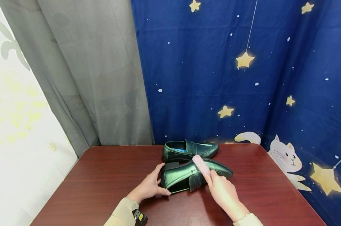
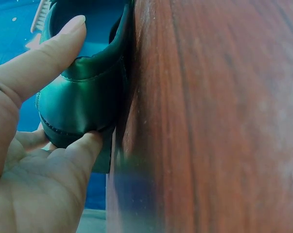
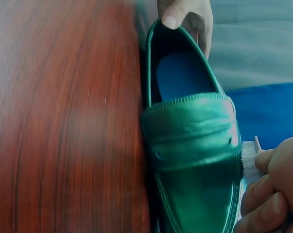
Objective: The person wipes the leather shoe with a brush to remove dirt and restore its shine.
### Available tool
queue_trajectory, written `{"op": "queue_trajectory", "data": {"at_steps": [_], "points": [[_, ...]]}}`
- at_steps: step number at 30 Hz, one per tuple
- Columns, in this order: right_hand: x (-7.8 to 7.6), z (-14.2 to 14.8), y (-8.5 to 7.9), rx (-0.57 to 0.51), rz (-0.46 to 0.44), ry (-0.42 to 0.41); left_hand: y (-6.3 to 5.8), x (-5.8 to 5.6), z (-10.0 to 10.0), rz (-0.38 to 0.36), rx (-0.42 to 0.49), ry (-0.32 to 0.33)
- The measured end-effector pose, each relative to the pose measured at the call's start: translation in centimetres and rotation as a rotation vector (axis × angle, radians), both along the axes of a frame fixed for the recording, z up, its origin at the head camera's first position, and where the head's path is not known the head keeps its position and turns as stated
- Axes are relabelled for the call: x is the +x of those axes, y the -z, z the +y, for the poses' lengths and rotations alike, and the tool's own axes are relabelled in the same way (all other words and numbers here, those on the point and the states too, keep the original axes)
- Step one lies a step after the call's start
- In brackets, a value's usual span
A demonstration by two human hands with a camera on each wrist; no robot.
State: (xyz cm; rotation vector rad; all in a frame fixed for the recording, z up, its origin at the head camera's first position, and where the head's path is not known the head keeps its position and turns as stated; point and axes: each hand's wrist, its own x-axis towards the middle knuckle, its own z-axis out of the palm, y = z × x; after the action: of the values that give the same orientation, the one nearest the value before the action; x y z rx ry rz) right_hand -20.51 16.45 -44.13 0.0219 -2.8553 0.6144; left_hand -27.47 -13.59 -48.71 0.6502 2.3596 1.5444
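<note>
A shiny green loafer (image 1: 178, 174) lies tilted on its side, its opening facing the person. My left hand (image 1: 148, 187) grips its heel, with the thumb over the back rim and the fingers around the sole side, as the left wrist view shows. In my right hand (image 1: 223, 190) is a small pale pink brush (image 1: 200, 165), held by its handle. The white bristles (image 3: 249, 159) meet the side of the loafer near its strap in the right wrist view. A blue insole (image 3: 181, 75) shows inside the loafer.
Right behind stands the matching green loafer (image 1: 205, 149), upright with its toe to the right. Both are on a reddish-brown wooden table (image 1: 114, 169). A grey curtain (image 1: 102, 78) and a blue starry curtain (image 1: 198, 72) hang beyond the table's far edge.
</note>
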Motion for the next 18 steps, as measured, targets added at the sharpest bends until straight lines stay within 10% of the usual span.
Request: {"op": "queue_trajectory", "data": {"at_steps": [18], "points": [[0.7,-2.8,0.2,0.034,0.065,-0.051,0.1,0.0,0.0,0.011,-0.006,-0.012]]}}
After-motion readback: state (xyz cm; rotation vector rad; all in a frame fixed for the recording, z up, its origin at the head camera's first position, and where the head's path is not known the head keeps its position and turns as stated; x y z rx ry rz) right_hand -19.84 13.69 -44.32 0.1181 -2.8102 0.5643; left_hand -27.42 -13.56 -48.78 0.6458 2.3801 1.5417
